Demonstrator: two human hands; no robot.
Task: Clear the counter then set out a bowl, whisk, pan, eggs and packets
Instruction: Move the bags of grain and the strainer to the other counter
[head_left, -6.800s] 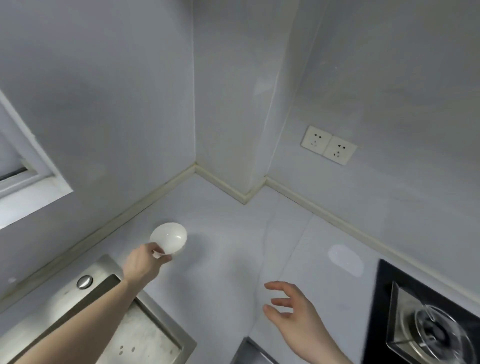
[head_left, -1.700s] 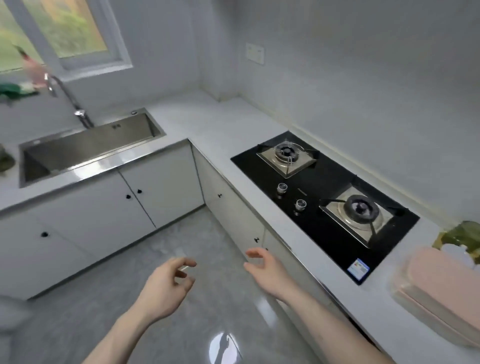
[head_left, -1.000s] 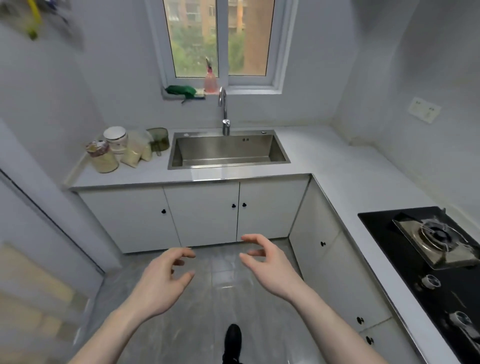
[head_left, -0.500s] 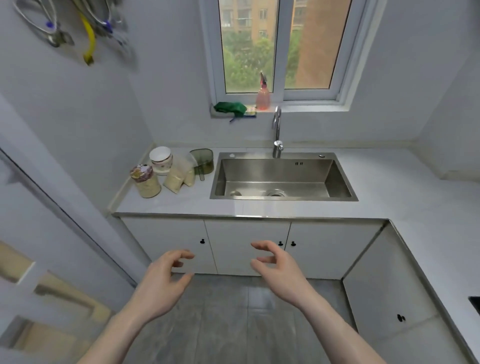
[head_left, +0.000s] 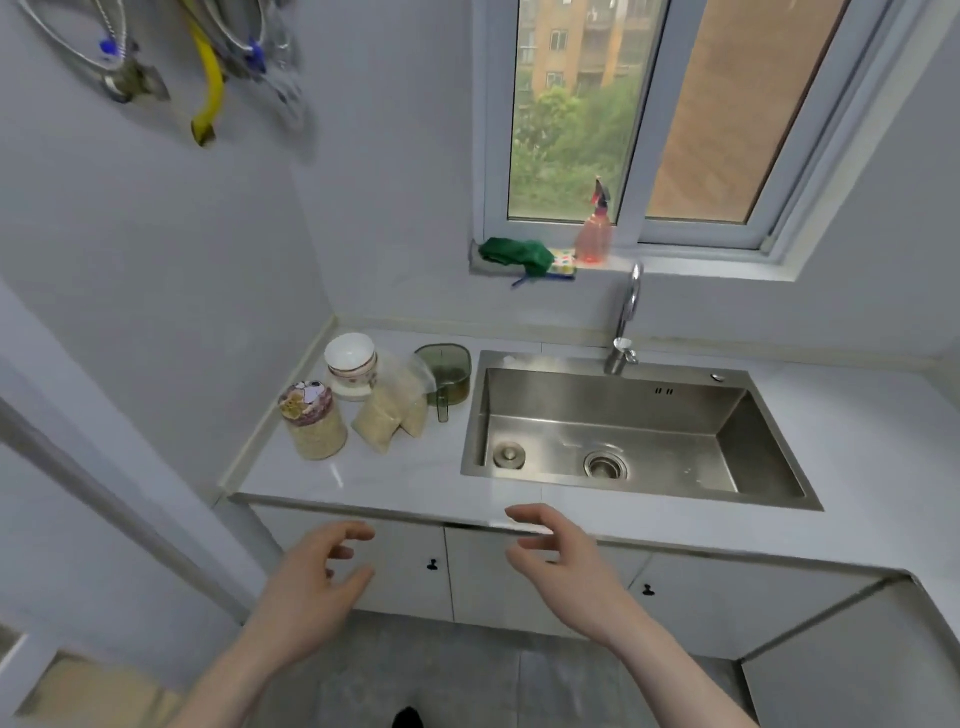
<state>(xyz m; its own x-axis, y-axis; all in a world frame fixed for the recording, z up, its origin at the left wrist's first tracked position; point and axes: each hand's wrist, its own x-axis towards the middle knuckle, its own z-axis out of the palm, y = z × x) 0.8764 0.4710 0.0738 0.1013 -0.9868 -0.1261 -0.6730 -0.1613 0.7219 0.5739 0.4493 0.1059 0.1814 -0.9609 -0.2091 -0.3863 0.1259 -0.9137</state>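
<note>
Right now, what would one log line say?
left hand: open, empty | right hand: open, empty | bowls, packets: on counter

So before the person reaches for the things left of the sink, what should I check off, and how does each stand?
1. Both hands free: ok. Left hand and right hand hold nothing, fingers loosely curled.
2. Hands at the goods: not ok. Both hang in front of the counter edge, short of everything on it.
3. Bowls reachable: ok. Stacked at the back, with the jar and bags in front.
4. Bags sealed: cannot tell.
5. Green cup stable: ok. Upright beside the sink rim.
6. Whisk, pan, eggs in sight: not ok. None visible here.
</note>
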